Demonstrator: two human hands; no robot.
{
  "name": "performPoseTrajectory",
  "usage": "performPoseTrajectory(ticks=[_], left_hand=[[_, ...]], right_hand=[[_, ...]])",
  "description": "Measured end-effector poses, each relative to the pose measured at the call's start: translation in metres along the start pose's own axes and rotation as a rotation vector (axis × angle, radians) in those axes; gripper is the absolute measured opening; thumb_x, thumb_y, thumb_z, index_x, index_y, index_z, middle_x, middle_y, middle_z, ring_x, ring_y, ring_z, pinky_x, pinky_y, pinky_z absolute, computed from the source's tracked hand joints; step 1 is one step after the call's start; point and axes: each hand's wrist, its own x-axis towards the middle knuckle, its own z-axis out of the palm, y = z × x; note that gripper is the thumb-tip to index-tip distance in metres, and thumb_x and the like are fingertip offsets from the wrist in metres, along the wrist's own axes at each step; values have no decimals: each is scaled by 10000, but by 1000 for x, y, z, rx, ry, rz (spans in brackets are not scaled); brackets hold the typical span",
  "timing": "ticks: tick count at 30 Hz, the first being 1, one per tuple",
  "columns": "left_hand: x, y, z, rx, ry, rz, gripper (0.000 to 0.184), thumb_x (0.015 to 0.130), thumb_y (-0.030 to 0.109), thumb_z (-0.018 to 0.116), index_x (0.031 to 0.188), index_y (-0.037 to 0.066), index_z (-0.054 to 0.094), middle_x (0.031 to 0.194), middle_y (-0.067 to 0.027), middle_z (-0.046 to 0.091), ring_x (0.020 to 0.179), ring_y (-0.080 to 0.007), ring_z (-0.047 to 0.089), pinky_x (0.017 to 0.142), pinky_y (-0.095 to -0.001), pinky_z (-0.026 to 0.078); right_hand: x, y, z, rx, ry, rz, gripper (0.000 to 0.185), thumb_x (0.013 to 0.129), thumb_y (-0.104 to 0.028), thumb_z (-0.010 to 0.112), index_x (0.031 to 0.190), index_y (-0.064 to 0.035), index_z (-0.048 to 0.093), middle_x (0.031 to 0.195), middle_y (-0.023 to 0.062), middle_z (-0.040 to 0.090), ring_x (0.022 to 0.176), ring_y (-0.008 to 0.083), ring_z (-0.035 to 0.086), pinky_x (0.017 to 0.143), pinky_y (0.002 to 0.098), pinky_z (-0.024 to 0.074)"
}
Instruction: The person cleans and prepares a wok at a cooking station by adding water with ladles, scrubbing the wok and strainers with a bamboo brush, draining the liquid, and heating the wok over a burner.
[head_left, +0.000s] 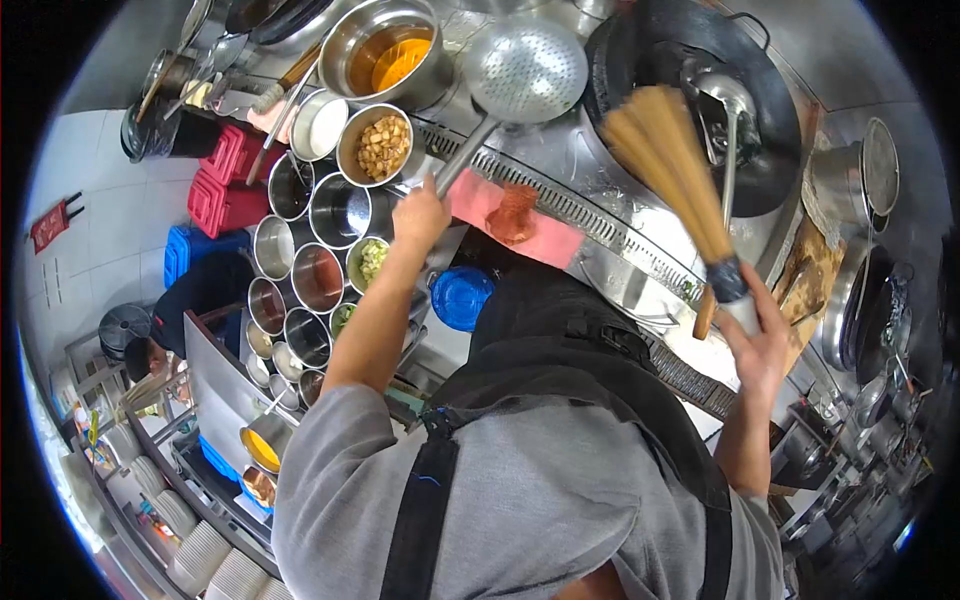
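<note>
My left hand (pixel 421 218) is wrapped round the handle of a perforated strainer (pixel 525 68), whose round bowl is over the metal counter. In my right hand (pixel 757 340) is the taped handle of a bamboo brush (pixel 675 165); its blurred bristles fan out over the near left edge of a large black wok (pixel 770 120). A metal ladle (pixel 726 92) lies in the wok, its handle pointing toward me behind the brush. Between my hands, a pink cloth (pixel 555 238) with a reddish scrubber (pixel 513 214) on it rests along the slotted counter edge.
Left of the strainer stand a pot of orange liquid (pixel 345 60) and a bowl of browned cubes (pixel 382 145). Several metal containers, including one of chopped greens (pixel 373 260), fill the left side. A person (pixel 205 295) is beyond them. Stacked pots (pixel 845 180) stand at the right.
</note>
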Motion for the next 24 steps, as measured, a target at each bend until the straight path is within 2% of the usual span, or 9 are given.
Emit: performPoseTrajectory(ticks=[2, 6, 11, 14, 16, 19, 20, 22, 24], left_hand=[[37, -9, -20, -1, -28, 80, 447, 834, 304, 581, 1190, 38, 531, 911, -240, 674, 827, -420, 674, 759, -505, 545], [78, 12, -96, 71, -35, 130, 375, 818, 268, 589, 1102, 26, 616, 942, -243, 678, 917, -397, 669, 822, -490, 537], [113, 13, -127, 100, -168, 153, 397, 809, 345, 628, 1068, 46, 656, 1042, -199, 676, 989, -383, 646, 880, -469, 513], [112, 13, -135, 79, -227, 167, 357, 799, 214, 583, 1089, 31, 682, 1116, -206, 664, 1045, -353, 646, 898, -447, 519], [113, 7, -123, 64, -216, 177, 370, 802, 269, 607, 1083, 35, 662, 1074, -213, 668, 1021, -369, 645, 894, -462, 513], [106, -4, -95, 10, -229, 156, 398, 803, 325, 631, 1082, 42, 639, 1026, -232, 669, 990, -388, 647, 879, -479, 510], [101, -7, -85, -17, -259, 143, 402, 801, 327, 631, 1086, 44, 635, 1020, -245, 665, 984, -392, 649, 869, -481, 513], [83, -10, -63, -71, -273, 93, 405, 802, 345, 622, 1077, 48, 625, 987, -262, 664, 947, -403, 656, 833, -499, 521], [62, -20, -43, -126, -185, 146, 404, 818, 354, 602, 1068, 37, 606, 920, -255, 674, 883, -428, 660, 793, -518, 526]], right_hand=[[33, -16, 37, -215, -126, -91, 552, 725, -39, 668, 1271, -46, 588, 1160, 170, 646, 1019, 294, 649, 888, 375, 492], [97, -14, 110, -383, -294, -312, 513, 717, -99, 658, 1226, -67, 602, 1159, 187, 621, 1003, 381, 616, 855, 419, 506], [179, -22, 213, -640, -476, -462, 532, 721, -94, 626, 1249, -67, 563, 1122, 177, 610, 1001, 353, 620, 856, 436, 506], [216, -10, 288, -683, -468, -684, 498, 744, -55, 596, 1241, -75, 565, 1052, 174, 613, 949, 353, 633, 817, 437, 522], [216, -15, 305, -743, -548, -671, 400, 797, -83, 551, 1195, -67, 584, 1027, 173, 621, 932, 347, 640, 799, 448, 526], [212, -21, 282, -860, -731, -747, 333, 849, -124, 520, 1167, -73, 606, 1002, 172, 629, 918, 335, 649, 781, 454, 529], [211, -14, 262, -872, -759, -714, 490, 758, -43, 591, 1247, -71, 568, 1040, 174, 610, 922, 354, 643, 798, 438, 530], [206, 1, 206, -949, -768, -739, 502, 748, -26, 588, 1247, -82, 580, 1073, 174, 612, 908, 347, 648, 811, 440, 525], [196, -22, 162, -1203, -973, -526, 506, 736, -31, 600, 1240, -82, 590, 1114, 182, 613, 903, 345, 651, 819, 433, 527]])
